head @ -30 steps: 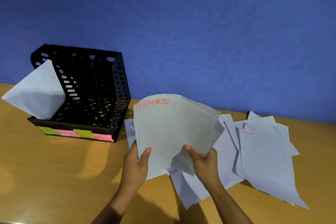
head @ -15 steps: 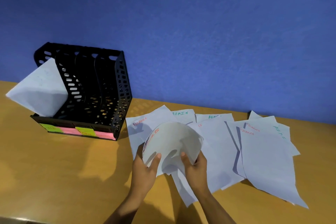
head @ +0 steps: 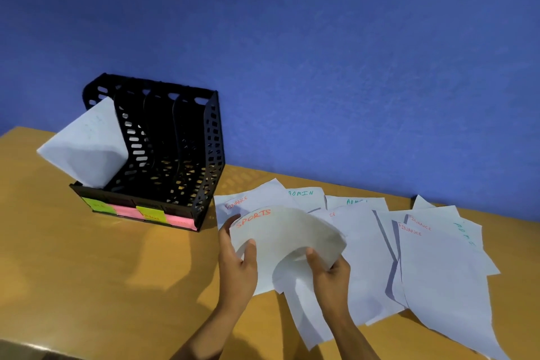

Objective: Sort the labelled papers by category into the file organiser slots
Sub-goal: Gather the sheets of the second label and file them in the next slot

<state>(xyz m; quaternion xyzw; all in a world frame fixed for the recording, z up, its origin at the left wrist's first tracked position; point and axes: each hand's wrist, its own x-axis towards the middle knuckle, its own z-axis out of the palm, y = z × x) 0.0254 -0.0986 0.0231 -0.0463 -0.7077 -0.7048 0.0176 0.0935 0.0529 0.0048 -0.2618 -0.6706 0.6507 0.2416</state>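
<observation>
You are holding the SPORTS sheet (head: 287, 232) in both hands, low over the counter (head: 87, 272). Your left hand (head: 238, 264) is pinching its near left edge, thumb on top and fingers curled behind. Your right hand (head: 331, 275) is gripping the near right edge, thumb pressing on the paper, so the sheet is bowing upward in an arch between them. Just beyond and to the right, loose papers (head: 438, 272) are lying overlapped on the counter, showing FINANCE in red and ADMIN in green. Farther left, the black organiser (head: 187, 155) is standing near the blue wall (head: 321, 53), with green and pink sticky labels (head: 137, 210) along its front. One sheet (head: 84, 146) is leaning in its leftmost slot, jutting out to the left.
</observation>
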